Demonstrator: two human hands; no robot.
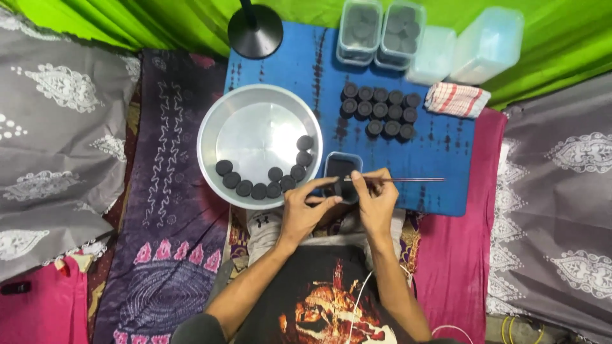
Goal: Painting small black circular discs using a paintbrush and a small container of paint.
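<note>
**Blue board, dark discs, one disc in hand**

Blue board (440, 159) filling the centre of the frame, over patterned cloths. Left of it, counted one round metal pan (255, 105) with ten dark discs curved along its lower right rim. At the upper right, counted four clear plastic tubs (488, 41): two holding more discs, two looking empty. On the board's upper middle, made out about thirteen loose discs (380, 110) in three rows. Also noted one black round base (255, 32) at the top, one striped cloth (456, 99), one small dark tray (341, 165).

Low centre, found the left hand (306, 213) closed round a single dark disc (347, 192), fingertips pinching its edge, just below the tray. Found the right hand (377, 204) closed on a thin metal rod (408, 180), thumb and forefinger tight near its inner end, tip at the disc.

Judged the disc light, stiff, matte, perhaps crumbly or smudging; best gripped by the rim, gently.
</note>
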